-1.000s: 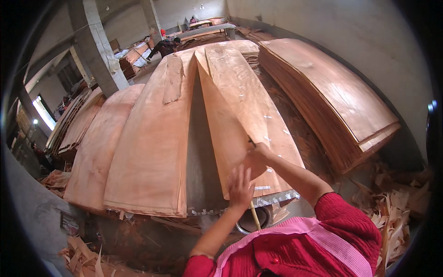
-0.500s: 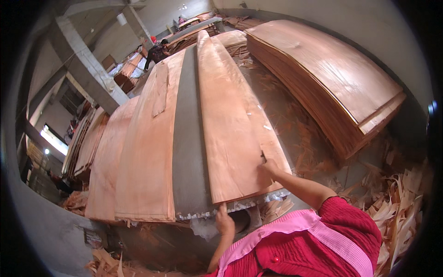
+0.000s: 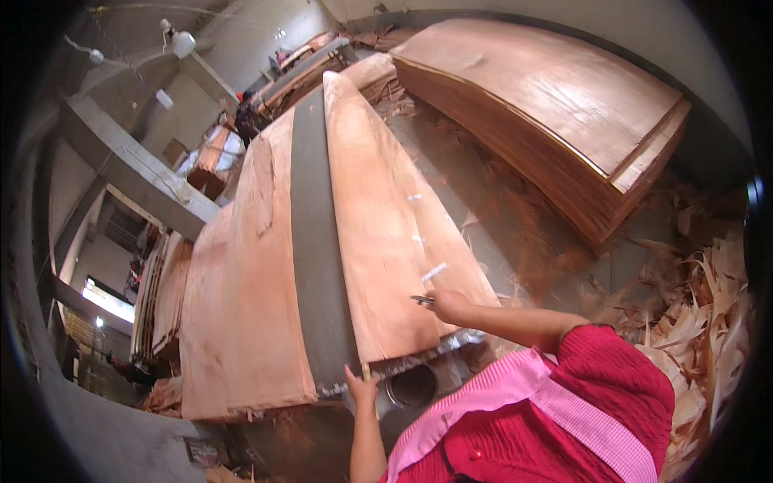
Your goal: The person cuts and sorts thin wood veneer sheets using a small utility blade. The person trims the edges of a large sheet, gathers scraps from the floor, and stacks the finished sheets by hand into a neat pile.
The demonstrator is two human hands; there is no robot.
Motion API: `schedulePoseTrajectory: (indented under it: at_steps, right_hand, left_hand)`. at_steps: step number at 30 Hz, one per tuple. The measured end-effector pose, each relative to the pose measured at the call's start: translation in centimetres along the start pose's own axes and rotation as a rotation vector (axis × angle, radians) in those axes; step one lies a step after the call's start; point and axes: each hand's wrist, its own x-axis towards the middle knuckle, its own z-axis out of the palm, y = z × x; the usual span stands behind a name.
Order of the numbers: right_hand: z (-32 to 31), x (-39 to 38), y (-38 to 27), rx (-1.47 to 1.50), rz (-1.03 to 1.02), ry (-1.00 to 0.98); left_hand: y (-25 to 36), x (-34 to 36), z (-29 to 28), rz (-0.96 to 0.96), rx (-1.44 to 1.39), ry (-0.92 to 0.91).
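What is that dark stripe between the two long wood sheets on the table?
Between the left veneer sheet and the right veneer sheet, the head view shows a bare grey strip of the table surface.

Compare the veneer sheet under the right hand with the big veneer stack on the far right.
The veneer sheet is one thin layer lying on the work table, beside a bare grey strip; the veneer stack is many layers deep, with banded edges showing. The sheet is long and narrow, the stack broad. The right hand rests on the sheet with a small tool; nothing touches the stack. Both are reddish-brown wood.
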Motion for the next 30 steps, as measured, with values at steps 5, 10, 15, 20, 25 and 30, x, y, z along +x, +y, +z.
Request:
schedulePoseTrajectory:
  at_steps: [5, 10, 15, 20, 25, 30]
  right_hand:
    - [4.3, 1.0, -7.4, 0.494, 0.214, -0.416]
    - [10.1, -0.3, -11.1, 0.236, 0.302, -0.404]
    - [9.3, -2.4, -8.5, 0.594, 0.285, -0.16]
    - [2.9, -4.3, -11.8, 1.054, 0.379, -0.164]
    - [-4.2, -6.1, -11.1, 1.131, 0.301, -0.03]
    - [-16.4, -9.6, -5.4, 1.112, 0.314, 0.065]
  left_hand:
    - [3.1, -1.1, 3.4, 0.001, -0.426, 0.001]
    - [1.4, -2.2, 4.7, 0.162, -0.606, -0.072]
    - [8.4, -4.1, 0.5, 0.007, -0.416, -0.362]
    - [13.0, 8.7, 0.6, 0.613, -0.143, -0.06]
    - [23.9, 9.2, 15.8, 0.086, -0.866, -0.796]
    - [34.8, -2.4, 24.9, 0.202, -1.15, -0.847]
